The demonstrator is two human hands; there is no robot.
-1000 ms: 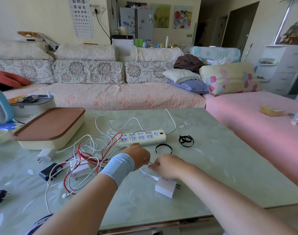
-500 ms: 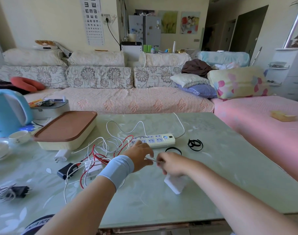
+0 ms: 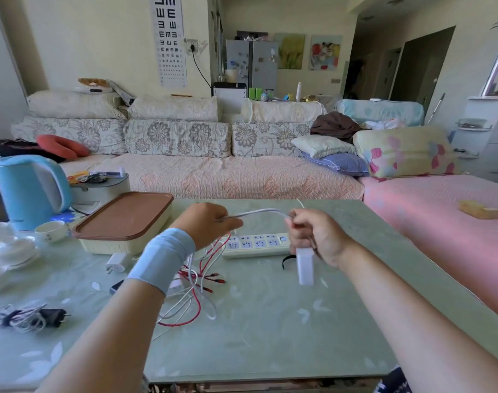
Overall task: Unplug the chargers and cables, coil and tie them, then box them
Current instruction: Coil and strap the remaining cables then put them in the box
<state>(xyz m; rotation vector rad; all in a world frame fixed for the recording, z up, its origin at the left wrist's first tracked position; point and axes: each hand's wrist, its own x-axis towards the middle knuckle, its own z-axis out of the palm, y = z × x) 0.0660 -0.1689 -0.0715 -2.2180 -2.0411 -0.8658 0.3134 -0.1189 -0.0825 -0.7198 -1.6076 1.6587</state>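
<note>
White, thin and limp, the cable point(image 3: 259, 212) spans the two raised hands in a shallow arch above the strip point(image 3: 256, 245) and the table point(image 3: 270, 336). The left hand point(image 3: 205, 225) is curled round one end. The right hand point(image 3: 315, 239) is closed on the other, and the charger point(image 3: 305, 266), a plain white block, blurred, dangles below it. The cable is judged light and soft, with a smooth sheath likely to slip. The block is the only real weight and may swing. It is best held close to the block and wound in loose loops, without kinking at the connector. A black tie point(image 3: 287, 260) lies beside the strip. The box point(image 3: 125, 219), with its lid on, stands to the left.
</note>
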